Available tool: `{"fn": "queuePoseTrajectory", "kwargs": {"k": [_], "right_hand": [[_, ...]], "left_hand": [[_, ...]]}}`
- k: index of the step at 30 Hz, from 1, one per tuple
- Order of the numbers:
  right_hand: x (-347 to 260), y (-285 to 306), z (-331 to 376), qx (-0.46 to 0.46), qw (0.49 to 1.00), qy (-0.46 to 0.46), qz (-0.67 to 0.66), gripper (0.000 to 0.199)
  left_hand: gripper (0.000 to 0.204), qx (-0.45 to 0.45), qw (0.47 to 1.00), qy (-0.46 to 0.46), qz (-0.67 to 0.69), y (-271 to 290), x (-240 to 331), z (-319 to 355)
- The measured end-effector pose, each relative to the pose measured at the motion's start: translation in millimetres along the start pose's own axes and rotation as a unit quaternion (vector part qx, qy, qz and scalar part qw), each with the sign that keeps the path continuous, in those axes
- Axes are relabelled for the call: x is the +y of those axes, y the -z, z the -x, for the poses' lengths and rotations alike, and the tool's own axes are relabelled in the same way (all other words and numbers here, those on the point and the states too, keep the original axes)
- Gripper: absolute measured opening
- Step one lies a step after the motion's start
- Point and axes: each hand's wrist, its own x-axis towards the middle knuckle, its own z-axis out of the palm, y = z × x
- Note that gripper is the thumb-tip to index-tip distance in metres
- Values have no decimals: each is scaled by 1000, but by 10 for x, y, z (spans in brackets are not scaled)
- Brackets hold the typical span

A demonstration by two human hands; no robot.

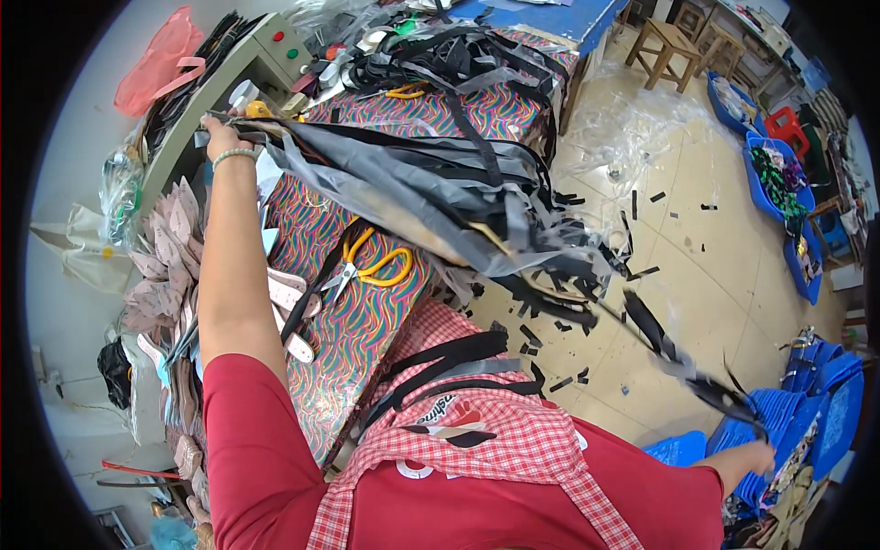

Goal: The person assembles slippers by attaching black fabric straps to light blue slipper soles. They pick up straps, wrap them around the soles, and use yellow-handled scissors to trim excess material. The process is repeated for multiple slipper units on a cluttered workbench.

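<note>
My left hand (225,139), out at the upper left with a bead bracelet on its wrist, is closed on one end of a bundle of black strips and greyish clear plastic film (394,188). The bundle stretches rightward over the table edge and trails loose pieces. Far out at the lower right, my right hand (753,458) is blurred and closed around the end of a long black strip (651,330) that runs to the bundle. Yellow-handled scissors (371,266) lie on the table below the bundle. A few black strips (458,357) lie across my checked apron.
The patterned table (357,357) carries a heap of black strips (458,55) at its far end. Several pink cut pieces (170,234) stand at left. Black scraps and plastic litter the floor (674,247). Blue baskets (777,179), a wooden stool (665,50) and blue stacks (779,412) stand right.
</note>
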Motion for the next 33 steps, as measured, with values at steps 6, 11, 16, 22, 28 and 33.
{"fn": "queuePoseTrajectory", "kwargs": {"k": [6,11,16,22,28,33], "right_hand": [[630,67,-45,47,904,-211,-368,18],[278,-70,337,-19,577,-251,-777,24],[-200,426,1316,-210,553,-80,-802,32],[-964,1259,2123,-472,502,158,-707,35],[-969,2821,4562,-640,374,530,-411,16],[-797,3391,5854,-717,45,671,-183,25]], "left_hand": [[51,-164,984,44,-62,-1000,-341,1070],[39,-361,930,72,1,-2303,182,2118],[44,-360,930,-47,53,-3006,817,1328],[56,-196,722,-160,-644,-2187,661,-111],[35,-753,518,-67,-400,-761,-550,3199],[46,-662,644,319,-212,3,-388,4344]]}}
